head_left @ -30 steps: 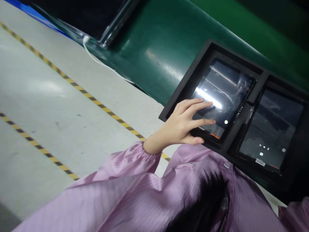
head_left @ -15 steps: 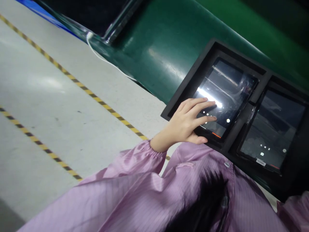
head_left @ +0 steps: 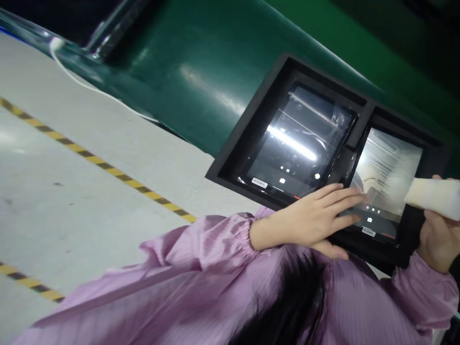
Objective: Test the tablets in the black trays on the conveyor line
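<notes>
Two tablets lie in a black foam tray, both with lit camera screens. My left hand (head_left: 319,218) is open, fingers stretched over the lower left corner of the right tablet (head_left: 386,177); whether the fingertips touch the glass I cannot tell. The left tablet (head_left: 302,139) has a shiny film and a strip of reflected light on it. At the right edge my right hand (head_left: 438,239) grips a pale, off-white block (head_left: 433,196), its end over the right tablet's side. What the block is I cannot make out for sure.
The black foam tray (head_left: 235,155) rests on a green table mat (head_left: 172,91) at its near edge. A white cable (head_left: 97,90) hangs along that edge, near a dark framed object (head_left: 68,21). Yellow-black tape (head_left: 108,167) marks the floor.
My left hand has moved right, from the left tablet to the right one. My right hand has come into view with the pale block. The right tablet's screen looks brighter; the view has shifted right.
</notes>
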A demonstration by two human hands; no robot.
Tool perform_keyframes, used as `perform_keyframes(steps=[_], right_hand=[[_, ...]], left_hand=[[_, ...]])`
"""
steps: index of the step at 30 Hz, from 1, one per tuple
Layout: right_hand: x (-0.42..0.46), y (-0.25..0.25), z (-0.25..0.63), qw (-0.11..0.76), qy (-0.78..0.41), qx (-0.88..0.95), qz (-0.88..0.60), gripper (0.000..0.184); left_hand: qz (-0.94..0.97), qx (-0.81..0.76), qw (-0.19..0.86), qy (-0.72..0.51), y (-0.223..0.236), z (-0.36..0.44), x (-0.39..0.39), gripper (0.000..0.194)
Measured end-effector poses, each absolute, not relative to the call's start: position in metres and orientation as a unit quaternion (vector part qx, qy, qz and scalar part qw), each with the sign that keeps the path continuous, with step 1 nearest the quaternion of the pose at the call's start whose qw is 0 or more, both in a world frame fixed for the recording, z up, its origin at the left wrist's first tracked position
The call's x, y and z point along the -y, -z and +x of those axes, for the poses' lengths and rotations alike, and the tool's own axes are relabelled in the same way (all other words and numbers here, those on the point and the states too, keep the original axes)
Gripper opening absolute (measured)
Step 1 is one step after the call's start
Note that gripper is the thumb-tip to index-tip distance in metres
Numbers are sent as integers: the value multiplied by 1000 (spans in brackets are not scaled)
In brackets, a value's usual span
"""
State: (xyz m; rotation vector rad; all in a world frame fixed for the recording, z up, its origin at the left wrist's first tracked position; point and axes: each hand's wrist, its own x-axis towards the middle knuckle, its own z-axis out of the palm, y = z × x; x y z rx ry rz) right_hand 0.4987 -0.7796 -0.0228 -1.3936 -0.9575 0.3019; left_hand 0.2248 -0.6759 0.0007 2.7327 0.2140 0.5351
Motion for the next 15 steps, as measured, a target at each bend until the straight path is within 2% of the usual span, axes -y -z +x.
perform_keyframes(steps=[2,4,10,15], right_hand=[[778,22,493,624,-122,430,-641,45],[778,22,493,608,-115,438,-653,39],[779,22,495,595,-125,446,-657,34],[781,19,496,570,-136,451,-673,36]], left_hand=[[964,-60,172,-192,2,234,681,65],[964,-55,170,-197,6,242,684,68],[972,-37,149,-176,10,257,687,76],[960,-65,150,-226,-1,233,669,66]])
